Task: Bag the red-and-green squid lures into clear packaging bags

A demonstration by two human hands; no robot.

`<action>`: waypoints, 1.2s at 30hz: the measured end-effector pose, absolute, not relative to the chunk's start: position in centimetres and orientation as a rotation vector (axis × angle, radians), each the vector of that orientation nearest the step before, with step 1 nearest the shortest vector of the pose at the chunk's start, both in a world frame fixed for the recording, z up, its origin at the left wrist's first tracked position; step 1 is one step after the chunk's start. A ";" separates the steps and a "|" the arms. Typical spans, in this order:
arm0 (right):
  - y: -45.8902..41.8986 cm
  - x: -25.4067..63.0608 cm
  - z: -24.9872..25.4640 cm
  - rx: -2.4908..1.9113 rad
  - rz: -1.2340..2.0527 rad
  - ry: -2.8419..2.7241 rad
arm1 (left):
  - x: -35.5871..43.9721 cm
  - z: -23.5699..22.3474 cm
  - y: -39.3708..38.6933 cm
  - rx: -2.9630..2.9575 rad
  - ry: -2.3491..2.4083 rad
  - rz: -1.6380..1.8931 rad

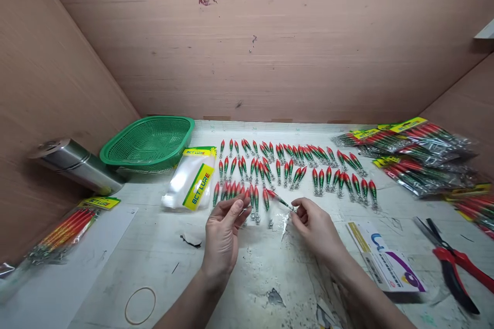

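Observation:
My right hand [314,226] is closed in a pinch on the hook end of a red and green fishing lure [283,200], whose red tip points left. A scrap of clear plastic [285,225] shows just below those fingertips. My left hand [226,234] has its thumb and fingers pressed together; what they hold, if anything, I cannot make out. Behind both hands, several more fishing lures [321,180] lie in rough rows on the table, hooks toward me. The left hand partly covers the nearest row.
At left are a green basket [146,141], a steel flask [83,164], clear BCT LURE bags [189,180] and a packet of orange lures [67,231]. Bagged lures [412,139] pile up at right, above a white box [386,257] and red-handled pliers [450,259]. A rubber band [126,313] lies in front.

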State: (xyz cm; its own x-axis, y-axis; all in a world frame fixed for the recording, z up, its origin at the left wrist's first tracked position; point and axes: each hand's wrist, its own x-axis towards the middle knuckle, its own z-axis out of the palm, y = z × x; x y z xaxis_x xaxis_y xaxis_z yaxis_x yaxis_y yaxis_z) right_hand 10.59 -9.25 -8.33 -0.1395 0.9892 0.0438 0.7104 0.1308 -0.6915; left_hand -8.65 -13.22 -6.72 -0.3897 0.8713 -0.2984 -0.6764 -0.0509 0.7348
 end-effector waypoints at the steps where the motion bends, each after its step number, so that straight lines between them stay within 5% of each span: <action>1: -9.4 11.0 -8.2 -1.614 0.722 -1.891 | -8.7 -6.7 -13.2 0.284 1.021 1.696; 21: -11.4 14.9 -6.3 -1.387 1.188 -0.927 | -8.3 -6.0 -12.7 0.075 0.998 1.590; 36: -14.9 10.4 -5.2 -1.335 1.223 -1.286 | -8.0 -5.7 -13.2 0.070 0.990 1.482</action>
